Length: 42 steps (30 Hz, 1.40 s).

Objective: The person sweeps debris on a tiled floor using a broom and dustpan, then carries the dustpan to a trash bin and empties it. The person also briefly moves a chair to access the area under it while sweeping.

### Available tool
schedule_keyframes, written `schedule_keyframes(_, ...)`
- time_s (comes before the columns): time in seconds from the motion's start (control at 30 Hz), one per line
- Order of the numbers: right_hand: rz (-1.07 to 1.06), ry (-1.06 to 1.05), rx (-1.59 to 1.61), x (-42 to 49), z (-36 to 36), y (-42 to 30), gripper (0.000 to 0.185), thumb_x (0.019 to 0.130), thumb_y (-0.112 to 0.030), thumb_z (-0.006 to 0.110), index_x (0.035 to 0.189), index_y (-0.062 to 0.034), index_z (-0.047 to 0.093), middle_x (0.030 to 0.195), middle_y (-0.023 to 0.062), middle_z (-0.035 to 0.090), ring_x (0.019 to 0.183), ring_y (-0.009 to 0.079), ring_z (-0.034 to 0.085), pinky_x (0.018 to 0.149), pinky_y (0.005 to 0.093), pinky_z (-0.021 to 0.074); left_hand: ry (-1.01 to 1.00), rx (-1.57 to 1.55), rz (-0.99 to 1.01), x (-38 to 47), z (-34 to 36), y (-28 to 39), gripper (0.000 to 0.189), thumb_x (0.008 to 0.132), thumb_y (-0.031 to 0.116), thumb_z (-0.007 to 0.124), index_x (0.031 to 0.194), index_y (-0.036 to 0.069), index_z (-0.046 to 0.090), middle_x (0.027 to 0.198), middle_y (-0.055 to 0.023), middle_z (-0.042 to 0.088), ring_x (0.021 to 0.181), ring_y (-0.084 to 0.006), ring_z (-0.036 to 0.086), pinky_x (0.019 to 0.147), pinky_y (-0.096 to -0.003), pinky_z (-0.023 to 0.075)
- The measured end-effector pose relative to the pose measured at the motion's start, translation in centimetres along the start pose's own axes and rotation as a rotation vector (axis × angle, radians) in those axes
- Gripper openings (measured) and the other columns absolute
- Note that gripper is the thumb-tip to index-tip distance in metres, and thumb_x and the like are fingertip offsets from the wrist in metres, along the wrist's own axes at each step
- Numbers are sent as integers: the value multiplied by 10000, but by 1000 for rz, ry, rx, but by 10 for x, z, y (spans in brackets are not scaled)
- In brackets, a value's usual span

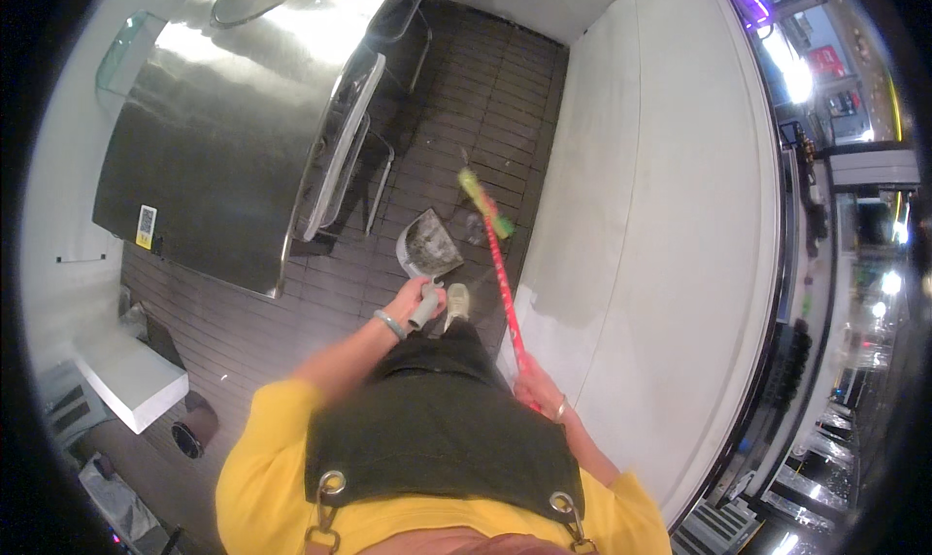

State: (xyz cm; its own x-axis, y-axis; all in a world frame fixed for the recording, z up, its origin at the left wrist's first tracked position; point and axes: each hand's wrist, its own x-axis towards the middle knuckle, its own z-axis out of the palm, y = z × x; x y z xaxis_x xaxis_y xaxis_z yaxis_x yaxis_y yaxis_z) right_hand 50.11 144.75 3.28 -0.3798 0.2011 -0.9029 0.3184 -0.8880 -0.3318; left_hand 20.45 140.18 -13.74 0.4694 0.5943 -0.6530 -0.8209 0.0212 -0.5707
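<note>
My left hand (416,298) grips the grey handle of a dustpan (429,245), whose pan rests on or just above the floor and carries dust and debris. In my right hand (537,384) is the red patterned stick of a broom (501,285). The broom's head (484,202), yellow and green, is blurred and lies beyond the pan to the right. A greyish clump of dust (475,229) shows between the pan and the broom head. My light shoe (457,301) is just right of the dustpan handle.
A stainless steel table (218,125) stands at the left, with chairs (349,162) tucked along its side. A white partition (641,191) runs along the right. Dark tiled floor (473,103) stretches between them. Behind on the left are a white box-like block (135,387) and a dark bin (193,427).
</note>
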Motion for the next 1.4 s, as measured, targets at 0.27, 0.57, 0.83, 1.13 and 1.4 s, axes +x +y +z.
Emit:
schedule_keyframes(0.27,90,-143,97,-110,-21,-63,572,870,-34,467,1409,-171,335,566,-86,322,405,18,320,349,170,287,-202,-22,121,44,11,1,227,922,187,376,777,16,415,654,-74,440,595,-203,472,526,-316,423)
schedule_keyframes(0.57,-253,78,-512,78,-81,-158,671,835,-20,495,1434,-172,235,548,-11,416,378,101,401,327,258,354,-133,-71,219,30,8,-28,159,881,140,429,802,17,365,700,-65,408,598,-175,428,527,-297,414)
schedule_keyframes(0.83,-401,214,-1014,213,-127,-81,792,758,-15,524,1439,-163,147,690,76,536,474,218,526,416,362,465,-115,6,89,43,5,-45,253,928,225,432,902,-25,459,739,-90,499,645,-188,537,575,-307,496)
schedule_keyframes(1.13,-568,-98,-995,-61,-76,16,735,786,-82,527,1460,-148,242,718,23,585,527,173,531,518,301,469,-50,160,324,66,19,-36,170,905,178,435,822,37,482,698,-114,535,589,-275,547,538,-410,491)
schedule_keyframes(1.4,42,57,-593,-166,-19,-65,667,792,-29,516,1425,-164,353,613,-44,436,453,44,401,389,198,333,-127,233,264,42,-17,-29,231,938,202,366,782,34,342,654,-55,373,554,-176,391,484,-303,392)
